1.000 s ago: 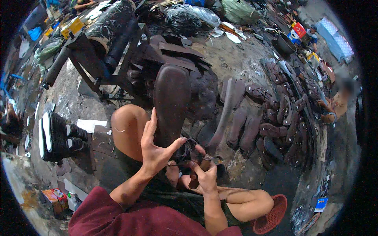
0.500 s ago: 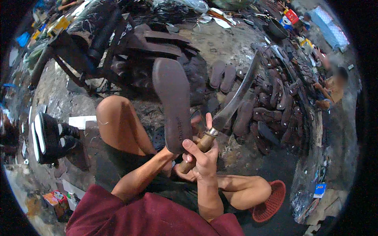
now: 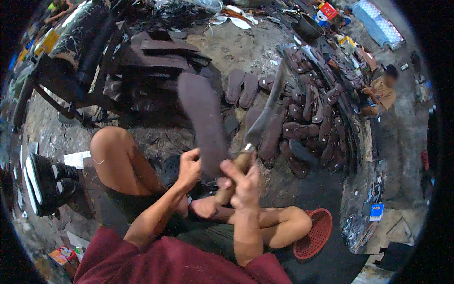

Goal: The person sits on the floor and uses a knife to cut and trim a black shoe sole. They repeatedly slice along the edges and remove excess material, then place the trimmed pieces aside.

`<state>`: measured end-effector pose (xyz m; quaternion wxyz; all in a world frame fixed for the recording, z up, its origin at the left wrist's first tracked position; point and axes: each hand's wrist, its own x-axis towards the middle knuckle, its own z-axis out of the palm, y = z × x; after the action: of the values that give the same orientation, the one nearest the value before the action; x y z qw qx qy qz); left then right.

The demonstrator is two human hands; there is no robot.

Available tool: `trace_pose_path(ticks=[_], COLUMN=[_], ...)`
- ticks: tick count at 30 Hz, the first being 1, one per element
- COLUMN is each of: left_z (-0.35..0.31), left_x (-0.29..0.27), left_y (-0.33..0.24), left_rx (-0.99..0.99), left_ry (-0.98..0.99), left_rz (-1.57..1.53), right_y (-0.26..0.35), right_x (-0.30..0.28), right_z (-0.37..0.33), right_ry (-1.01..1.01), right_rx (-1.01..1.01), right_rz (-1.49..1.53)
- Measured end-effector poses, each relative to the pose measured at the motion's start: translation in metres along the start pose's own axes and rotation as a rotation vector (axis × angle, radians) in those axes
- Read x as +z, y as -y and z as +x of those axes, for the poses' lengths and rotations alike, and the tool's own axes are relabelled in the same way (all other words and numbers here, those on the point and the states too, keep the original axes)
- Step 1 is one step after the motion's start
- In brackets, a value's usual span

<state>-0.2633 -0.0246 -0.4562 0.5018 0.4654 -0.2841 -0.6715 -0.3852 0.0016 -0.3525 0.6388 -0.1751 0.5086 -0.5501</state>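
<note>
My right hand is wrapped round the wooden handle of a long knife, whose curved blade points up and away. The thumb of that hand also presses on the heel end of a brown shoe sole. The sole stands upright in front of me, toe end up, left of the blade and blurred by motion. Close against the sole's left edge is my left hand, its fingers curled closed. What those fingertips pinch, if anything, is hidden.
Many brown soles lie heaped on the right, with a pair of soles beyond the blade. Brown sheets are stacked ahead, next to a dark metal frame. A red basket sits by my right knee; a person sits far right.
My left hand has moved from behind the sole's heel to its left edge, fingers curled. My right hand keeps the knife and now steadies the heel. The whole view has shifted a little.
</note>
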Motion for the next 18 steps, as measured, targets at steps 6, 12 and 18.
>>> trace_pose_path(ticks=[6, 12, 18], left_z=[0.062, 0.068, 0.109], left_x=[-0.071, -0.04, -0.013], left_y=[0.093, 0.094, 0.137], left_rx=[0.101, 0.186, 0.298], left_ry=[-0.67, -0.515, -0.195], left_rz=[0.201, 0.331, 0.991], right_y=[0.041, -0.014, -0.052], right_x=[-0.1, -0.252, -0.273], right_z=[0.108, 0.185, 0.203], right_ry=[-0.321, -0.625, -0.636], right_rx=[-0.278, -0.207, -0.113], right_rz=[-0.071, -0.102, -0.131])
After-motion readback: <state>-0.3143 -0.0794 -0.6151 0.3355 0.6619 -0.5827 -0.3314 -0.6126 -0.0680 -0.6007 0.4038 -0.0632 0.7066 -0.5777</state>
